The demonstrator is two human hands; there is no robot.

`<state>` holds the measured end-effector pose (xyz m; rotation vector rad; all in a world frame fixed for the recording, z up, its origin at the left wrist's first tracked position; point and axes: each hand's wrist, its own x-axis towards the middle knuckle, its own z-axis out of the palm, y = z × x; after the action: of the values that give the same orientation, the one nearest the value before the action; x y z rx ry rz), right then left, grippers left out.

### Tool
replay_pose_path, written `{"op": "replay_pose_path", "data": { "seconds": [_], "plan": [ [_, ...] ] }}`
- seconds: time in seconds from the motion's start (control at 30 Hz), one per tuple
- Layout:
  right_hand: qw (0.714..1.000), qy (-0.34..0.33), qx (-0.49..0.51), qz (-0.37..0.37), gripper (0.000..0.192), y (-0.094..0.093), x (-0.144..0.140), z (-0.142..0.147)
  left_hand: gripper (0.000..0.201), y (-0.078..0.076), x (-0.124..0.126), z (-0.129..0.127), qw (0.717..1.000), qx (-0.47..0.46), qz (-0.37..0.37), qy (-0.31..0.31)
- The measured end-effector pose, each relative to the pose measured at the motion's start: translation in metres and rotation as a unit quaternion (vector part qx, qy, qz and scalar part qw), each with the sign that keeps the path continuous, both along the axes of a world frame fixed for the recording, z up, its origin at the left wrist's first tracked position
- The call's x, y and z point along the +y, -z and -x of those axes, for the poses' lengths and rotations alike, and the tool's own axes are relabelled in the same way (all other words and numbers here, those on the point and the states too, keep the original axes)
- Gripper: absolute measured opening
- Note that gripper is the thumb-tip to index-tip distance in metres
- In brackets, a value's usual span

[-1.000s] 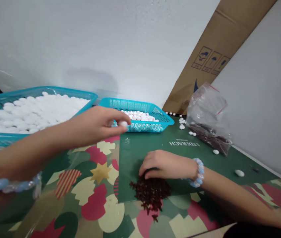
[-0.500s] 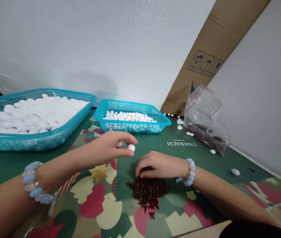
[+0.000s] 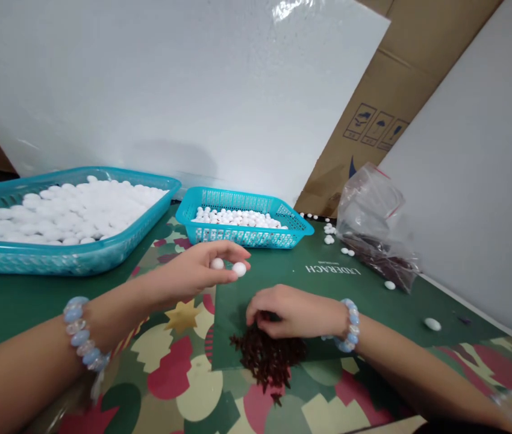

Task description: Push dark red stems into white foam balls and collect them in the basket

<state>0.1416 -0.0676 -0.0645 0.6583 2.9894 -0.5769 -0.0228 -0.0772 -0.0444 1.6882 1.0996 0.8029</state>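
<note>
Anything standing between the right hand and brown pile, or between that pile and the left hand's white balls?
Nothing visible blocks the right hand from the brown pile. That hand's fingers stand partly between the pile and the white balls in the left hand.

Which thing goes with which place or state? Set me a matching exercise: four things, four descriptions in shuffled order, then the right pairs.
Things
1. Left hand
2. Right hand
3. Smaller basket
4. Plastic bag

Descriptions
A. Turquoise, beside the larger basket
B. At the pile of small brown pieces
C. Clear, with dark contents low down
D. Holding two white balls

Pairs: 1-D, 2-B, 3-A, 4-C
</note>
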Motion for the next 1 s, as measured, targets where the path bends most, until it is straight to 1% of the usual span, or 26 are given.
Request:
{"op": "replay_pose_path", "data": {
  "seconds": [0.1, 0.17, 0.2, 0.27, 0.37, 0.43, 0.53, 0.63, 0.73, 0.8, 0.9, 1.0],
  "plan": [
    [0.997, 0.037, 0.060, -0.002, 0.021, -0.006, -0.001, -0.003, 0.018, -0.001, -0.003, -0.003, 0.999, -0.029, 0.034, -0.016],
    [0.991, 0.073, 0.110, 0.037, 0.020, -0.011, -0.002, -0.006, 0.016, -0.002, -0.004, -0.005, 0.997, -0.055, 0.060, -0.019],
    [0.983, 0.096, 0.135, 0.074, 0.020, -0.015, -0.002, -0.007, 0.015, -0.002, -0.005, -0.005, 0.994, -0.077, 0.072, -0.020],
    [0.957, 0.150, 0.181, 0.169, 0.019, -0.021, -0.002, -0.008, 0.014, 0.000, -0.004, -0.006, 0.987, -0.133, 0.090, -0.027],
    [0.899, 0.232, 0.236, 0.286, 0.019, -0.029, 0.000, -0.008, 0.015, 0.002, -0.004, -0.006, 0.971, -0.209, 0.104, -0.042],
    [0.871, 0.260, 0.263, 0.325, 0.017, -0.032, 0.001, -0.008, 0.017, 0.003, -0.005, -0.005, 0.964, -0.236, 0.116, -0.047],
    [0.850, 0.269, 0.280, 0.355, 0.012, -0.033, 0.004, -0.006, 0.016, 0.003, -0.006, -0.005, 0.961, -0.243, 0.125, -0.051],
    [0.852, 0.274, 0.275, 0.351, 0.010, -0.032, 0.005, -0.005, 0.015, 0.004, -0.005, -0.005, 0.966, -0.225, 0.116, -0.051],
    [0.870, 0.263, 0.257, 0.329, 0.009, -0.031, 0.005, -0.004, 0.014, 0.007, -0.004, -0.005, 0.971, -0.205, 0.113, -0.043],
    [0.877, 0.248, 0.254, 0.325, 0.009, -0.032, 0.004, -0.004, 0.015, 0.009, -0.003, -0.005, 0.974, -0.195, 0.109, -0.034],
    [0.880, 0.210, 0.288, 0.313, 0.010, -0.033, 0.003, -0.002, 0.016, 0.010, -0.003, -0.005, 0.979, -0.181, 0.096, -0.017],
    [0.890, 0.165, 0.345, 0.249, 0.012, -0.035, 0.003, 0.002, 0.015, 0.009, -0.004, -0.005, 0.979, -0.179, 0.094, -0.015]
  ]
}}
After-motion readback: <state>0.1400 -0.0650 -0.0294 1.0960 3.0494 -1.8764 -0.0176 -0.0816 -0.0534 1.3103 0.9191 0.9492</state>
